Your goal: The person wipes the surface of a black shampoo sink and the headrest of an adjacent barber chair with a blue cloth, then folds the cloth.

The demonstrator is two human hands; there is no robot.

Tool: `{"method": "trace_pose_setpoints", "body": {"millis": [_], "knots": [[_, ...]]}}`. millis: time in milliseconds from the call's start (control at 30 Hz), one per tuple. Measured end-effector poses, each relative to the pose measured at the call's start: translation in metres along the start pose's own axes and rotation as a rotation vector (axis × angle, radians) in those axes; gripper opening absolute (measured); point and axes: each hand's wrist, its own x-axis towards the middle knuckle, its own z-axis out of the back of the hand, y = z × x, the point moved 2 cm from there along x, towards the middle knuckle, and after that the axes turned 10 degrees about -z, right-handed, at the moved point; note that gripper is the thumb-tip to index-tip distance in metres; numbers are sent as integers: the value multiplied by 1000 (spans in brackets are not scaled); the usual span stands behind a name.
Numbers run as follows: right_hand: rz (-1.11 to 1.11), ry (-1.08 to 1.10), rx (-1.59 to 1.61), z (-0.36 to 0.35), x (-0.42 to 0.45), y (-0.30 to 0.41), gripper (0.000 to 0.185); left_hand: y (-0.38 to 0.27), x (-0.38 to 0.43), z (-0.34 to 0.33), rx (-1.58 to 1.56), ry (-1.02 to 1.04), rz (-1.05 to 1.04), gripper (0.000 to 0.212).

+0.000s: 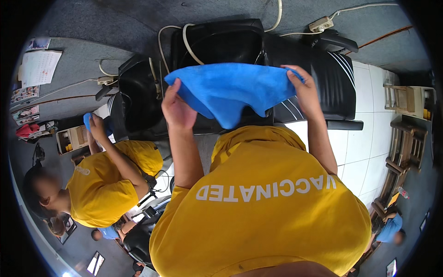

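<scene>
A blue cloth point(235, 86), perhaps a towel, is stretched sideways in front of my body, its lower edge hanging in loose folds. My left hand point(180, 109) grips its left corner, thumb on top and palm partly turned up. At the opposite corner, my right hand point(303, 85) pinches the fabric between thumb and fingers. Behind the cloth stands a black shampoo basin point(221, 45), its lower part covered by the fabric. Right of the basin is a black padded salon seat point(311, 79) with white stripes, close to my right hand.
Pale hoses point(188, 43) loop around the basin. A power strip point(321, 24) hangs on the grey wall. A mirror at left reflects me, the cloth and the basin. Wooden benches point(405, 149) line the right side, where a person in blue point(389, 228) sits. White tiles point(356, 138) cover the floor.
</scene>
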Motion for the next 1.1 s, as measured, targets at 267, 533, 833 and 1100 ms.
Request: {"method": "trace_pose_setpoints", "body": {"millis": [267, 533, 833, 1100], "knots": [[158, 111, -265, 36, -20, 54, 29, -42, 7, 19, 164, 18, -163, 29], [149, 195, -672, 42, -23, 57, 18, -73, 10, 25, 98, 29, -313, 31], [681, 580, 168, 65, -52, 94, 28, -111, -2, -15, -237, 1101, -76, 15], [-86, -31, 378, 46, -15, 70, 19, -65, 20, 26, 287, -101, 41, 38]]}}
